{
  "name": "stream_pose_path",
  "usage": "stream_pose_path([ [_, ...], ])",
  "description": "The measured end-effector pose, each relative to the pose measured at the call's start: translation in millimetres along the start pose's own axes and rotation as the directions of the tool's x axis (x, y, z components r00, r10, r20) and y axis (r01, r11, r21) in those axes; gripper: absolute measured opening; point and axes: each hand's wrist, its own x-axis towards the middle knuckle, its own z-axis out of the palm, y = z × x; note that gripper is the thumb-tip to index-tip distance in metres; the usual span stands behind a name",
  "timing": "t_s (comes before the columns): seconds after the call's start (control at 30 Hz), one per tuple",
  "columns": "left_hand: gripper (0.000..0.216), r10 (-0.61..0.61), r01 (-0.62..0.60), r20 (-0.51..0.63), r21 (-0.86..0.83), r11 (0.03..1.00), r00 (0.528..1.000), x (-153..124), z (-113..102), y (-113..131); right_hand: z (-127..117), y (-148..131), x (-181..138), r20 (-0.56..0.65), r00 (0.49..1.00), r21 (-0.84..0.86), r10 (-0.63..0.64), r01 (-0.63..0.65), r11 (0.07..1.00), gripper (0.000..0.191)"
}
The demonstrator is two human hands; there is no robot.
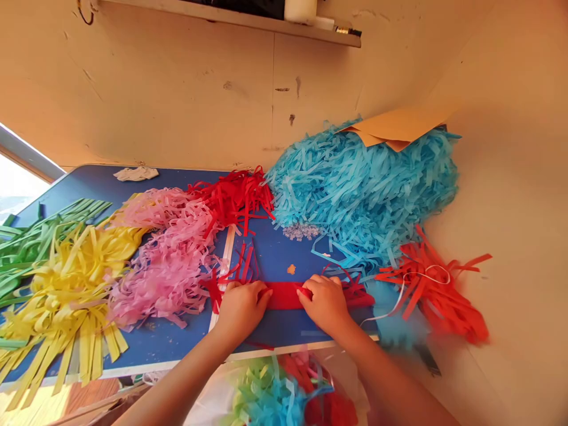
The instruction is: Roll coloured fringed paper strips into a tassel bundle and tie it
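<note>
A strip of red tissue paper [284, 296] with fringed ends lies across the blue table near its front edge. My left hand [243, 309] grips the strip left of its middle, thumb and fingers pressed together. On the right, my right hand [325, 303] pinches the same strip, its thumb toward the middle. Between the two hands the paper is flat and uncut. Cut red fringe spreads out past each hand. Behind the strip, a small orange scrap [291, 269] rests on the table.
Fringed tissue lies in piles: green [26, 248], yellow [89, 260], pink [173, 260], red [239, 192] and a large light blue heap [368, 189] with orange paper [399, 125] on top. Orange-red fringe [444, 284] with white string sits right. A shelf [248, 22] hangs above.
</note>
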Motion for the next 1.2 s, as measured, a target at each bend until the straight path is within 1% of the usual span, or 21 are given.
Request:
stream_pose_path([
  [0.17,0.03,-0.055,0.051,0.059,0.065,0.997,0.997,5.8,1.5,2.3,0.7,2.4,-0.3,0.008,1.0,-0.013,0.013,-0.013,1.0,0.022],
  [0.37,0.03,-0.067,0.057,0.1,0.106,0.993,0.993,8.0,1.0,1.8,1.6,3.1,1.7,-0.003,1.0,0.005,0.019,-0.019,1.0,0.022],
  [0.53,0.026,-0.061,0.047,0.109,0.133,0.99,0.992,9.0,2.0,1.1,3.5,3.0,0.8,0.0,0.999,-0.003,0.038,-0.038,0.999,0.024],
  [0.6,0.02,-0.054,0.04,0.094,0.141,0.989,0.994,8.8,1.4,2.0,3.5,5.0,-0.2,-0.013,0.998,-0.005,0.054,-0.054,0.999,0.02],
  [0.63,0.018,-0.042,0.032,0.068,0.145,0.989,0.997,8.6,0.9,2.6,2.8,6.6,-0.8,-0.03,0.997,-0.01,0.068,-0.069,0.998,0.016],
  [0.67,0.016,-0.011,0.007,0.023,0.152,0.988,1.0,8.4,0.6,2.9,1.5,8.2,-1.5,-0.056,0.995,-0.021,0.084,-0.085,0.996,0.012],
  [0.7,0.017,0.053,-0.048,-0.025,0.164,0.985,0.998,8.3,0.4,2.8,-0.5,9.7,-2.3,-0.092,0.991,-0.041,0.096,-0.1,0.994,0.01],
  [0.73,0.016,0.156,-0.144,-0.055,0.18,0.973,0.986,8.3,0.4,2.3,-3.1,10.8,-3.2,-0.132,0.986,-0.07,0.098,-0.108,0.992,0.012],
  [0.77,0.015,0.278,-0.262,-0.059,0.195,0.945,0.959,8.4,0.6,1.4,-6.2,11.0,-4.4,-0.172,0.982,-0.108,0.082,-0.102,0.989,0.017],
  [0.8,0.014,0.397,-0.381,-0.04,0.204,0.902,0.917,8.5,0.8,0.1,-9.6,10.0,-5.9,-0.208,0.977,-0.149,0.053,-0.085,0.985,0.02],
  [0.83,0.014,0.493,-0.482,-0.003,0.203,0.852,0.87,8.7,0.8,-1.3,-12.8,7.9,-7.5,-0.236,0.972,-0.186,0.019,-0.064,0.98,0.022],
  [0.87,0.015,0.552,-0.548,0.038,0.191,0.814,0.833,8.6,0.4,-2.6,-15.6,4.7,-9.3,-0.248,0.969,-0.211,-0.021,-0.032,0.977,0.021],
  [0.9,0.016,0.581,-0.582,0.066,0.176,0.794,0.812,8.4,-0.4,-3.5,-17.6,0.8,-10.9,-0.233,0.969,-0.219,-0.079,0.026,0.975,0.02],
  [0.93,0.015,0.588,-0.593,0.079,0.163,0.789,0.805,7.9,-1.6,-4.0,-18.7,-3.4,-12.2,-0.189,0.97,-0.209,-0.15,0.11,0.972,0.02],
  [0.97,0.013,0.588,-0.594,0.087,0.152,0.79,0.805,7.1,-3.2,-4.0,-18.9,-7.2,-12.9,-0.118,0.967,-0.18,-0.226,0.203,0.962,0.021],
  [1.0,0.013,0.584,-0.592,0.097,0.144,0.793,0.806,6.1,-5.1,-3.5,-18.5,-10.0,-13.0,-0.03,0.953,-0.138,-0.302,0.296,0.945,0.022],
  [1.03,0.019,0.573,-0.584,0.108,0.141,0.8,0.812,5.1,-6.8,-2.7,-17.7,-11.5,-12.3,0.057,0.928,-0.097,-0.368,0.372,0.923,0.023],
  [1.07,0.025,0.558,-0.57,0.117,0.143,0.809,0.822,4.3,-8.2,-1.8,-17.2,-11.6,-11.1,0.126,0.904,-0.072,-0.409,0.42,0.905,0.025],
  [1.1,0.029,0.544,-0.558,0.125,0.149,0.816,0.829,3.6,-9.1,-0.9,-17.1,-10.2,-9.6,0.169,0.892,-0.071,-0.418,0.434,0.898,0.027],
  [1.13,0.03,0.534,-0.549,0.129,0.157,0.821,0.835,3.4,-9.5,-0.3,-17.9,-8.0,-8.2,0.19,0.894,-0.09,-0.407,0.428,0.899,0.027],
  [1.2,0.028,0.529,-0.545,0.132,0.165,0.822,0.838,4.0,-8.4,0.0,-21.7,-3.5,-6.6,0.186,0.91,-0.152,-0.371,0.4,0.904,0.024],
])
